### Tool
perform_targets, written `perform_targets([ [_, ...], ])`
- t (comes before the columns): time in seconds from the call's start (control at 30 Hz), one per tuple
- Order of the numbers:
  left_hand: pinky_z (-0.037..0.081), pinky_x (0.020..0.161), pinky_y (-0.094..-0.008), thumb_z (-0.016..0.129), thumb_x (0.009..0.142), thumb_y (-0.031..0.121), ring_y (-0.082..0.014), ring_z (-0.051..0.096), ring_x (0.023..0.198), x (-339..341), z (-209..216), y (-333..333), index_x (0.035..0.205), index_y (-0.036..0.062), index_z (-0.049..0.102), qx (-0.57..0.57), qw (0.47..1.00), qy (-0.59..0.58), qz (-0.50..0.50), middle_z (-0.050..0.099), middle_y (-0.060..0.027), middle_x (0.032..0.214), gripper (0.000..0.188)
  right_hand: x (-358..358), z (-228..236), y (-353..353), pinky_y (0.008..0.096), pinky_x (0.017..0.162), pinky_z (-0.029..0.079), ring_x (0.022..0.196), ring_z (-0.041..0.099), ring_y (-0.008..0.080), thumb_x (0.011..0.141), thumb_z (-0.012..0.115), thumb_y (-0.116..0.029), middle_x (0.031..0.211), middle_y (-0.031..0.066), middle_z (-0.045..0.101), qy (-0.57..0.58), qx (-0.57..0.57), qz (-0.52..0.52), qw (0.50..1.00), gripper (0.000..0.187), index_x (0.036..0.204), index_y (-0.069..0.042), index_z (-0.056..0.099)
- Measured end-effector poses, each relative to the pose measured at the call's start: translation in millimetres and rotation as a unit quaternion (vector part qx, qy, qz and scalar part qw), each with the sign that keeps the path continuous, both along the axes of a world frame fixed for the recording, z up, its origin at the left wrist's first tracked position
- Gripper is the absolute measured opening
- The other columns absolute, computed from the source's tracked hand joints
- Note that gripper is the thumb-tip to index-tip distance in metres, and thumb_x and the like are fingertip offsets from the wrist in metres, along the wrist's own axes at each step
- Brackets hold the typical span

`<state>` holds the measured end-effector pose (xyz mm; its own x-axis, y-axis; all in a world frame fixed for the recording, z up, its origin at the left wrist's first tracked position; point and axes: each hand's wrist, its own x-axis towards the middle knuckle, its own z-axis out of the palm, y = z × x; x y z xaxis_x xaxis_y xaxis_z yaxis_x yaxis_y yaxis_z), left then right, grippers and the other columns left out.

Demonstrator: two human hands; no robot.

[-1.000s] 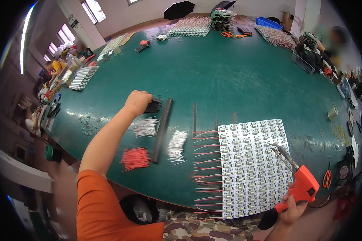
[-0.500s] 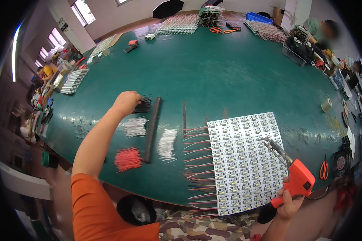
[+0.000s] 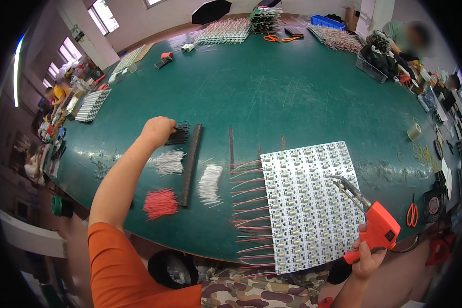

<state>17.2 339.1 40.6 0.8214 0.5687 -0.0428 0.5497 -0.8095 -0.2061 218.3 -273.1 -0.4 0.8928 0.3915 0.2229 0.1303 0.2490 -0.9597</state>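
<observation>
My left hand (image 3: pixel 158 131) is at a pile of short black wires (image 3: pixel 178 135), its fingers pinched on wires at the pile's edge. Exactly how many it holds is hidden. In my right hand (image 3: pixel 367 256) is a red soldering gun (image 3: pixel 381 225). Its metal tip hangs over the right part of a white circuit board panel (image 3: pixel 313 205), which is covered with rows of small components. Red and pale wires (image 3: pixel 251 209) stick out from the panel's left edge. Nearer me lie a pile of white wires (image 3: pixel 170 162) and a pile of red wires (image 3: pixel 160 204).
A dark bar (image 3: pixel 192 167) lies between the piles and another bunch of white wires (image 3: pixel 210 184). Orange-handled scissors (image 3: pixel 412 214) and a solder spool (image 3: pixel 414 132) are at the right. Wired panels (image 3: pixel 223 32) and a blue bin (image 3: pixel 327 22) stand along the green table's (image 3: pixel 272 87) far edge.
The whole view has shifted slightly. My left hand stays at the black wires, more of which now show beside its fingers. The soldering gun remains over the panel with little movement.
</observation>
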Motion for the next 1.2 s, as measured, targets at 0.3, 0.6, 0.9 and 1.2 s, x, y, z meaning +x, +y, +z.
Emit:
perform_targets([
  [0.3,0.053,0.08,-0.0475,0.066,0.089,0.018,-0.035,0.07,0.091,-2.1,13.9,-7.8,0.088,0.0085,0.072,0.079,0.996,0.024,-0.033,0.072,-0.0132,0.088,0.011,-0.1,1.0,-2.9,0.0278,0.068,0.057,0.076,0.066,0.0154,0.086,0.069,-0.005,0.118,0.0234,0.066,-0.003,-0.001,-0.006,1.0,0.051,0.133,0.007,0.052],
  [0.6,0.049,0.078,-0.0421,0.067,0.083,0.012,-0.0276,0.07,0.089,35.4,45.6,-62.4,0.083,0.0126,0.073,0.166,0.978,0.08,-0.102,0.074,-0.0075,0.087,0.006,-1.1,1.1,-2.4,0.0252,0.068,0.055,0.076,0.064,0.0142,0.085,0.067,-0.004,0.119,0.0224,0.066,-0.004,0.001,-0.015,1.0,0.054,0.135,0.008,0.05],
  [0.9,0.043,0.078,-0.0405,0.073,0.082,0.016,-0.0227,0.069,0.091,100.3,22.2,-126.8,0.092,0.0141,0.079,0.195,0.916,0.323,-0.137,0.074,-0.0034,0.09,0.012,-2.4,2.1,-2.1,0.0275,0.068,0.057,0.076,0.066,0.0154,0.086,0.068,-0.004,0.117,0.0228,0.067,0.018,0.009,0.004,1.0,0.051,0.132,0.008,0.052],
  [1.2,0.048,0.077,-0.0433,0.071,0.084,0.014,-0.0261,0.073,0.094,108.5,21.7,-133.6,0.093,0.0131,0.079,0.172,0.918,0.33,-0.138,0.076,-0.0053,0.096,0.013,-2.2,-2.0,-8.7,0.0279,0.07,0.057,0.077,0.066,0.0157,0.086,0.068,-0.004,0.117,0.0228,0.067,0.019,0.003,0.008,1.0,0.05,0.132,0.007,0.053],
])
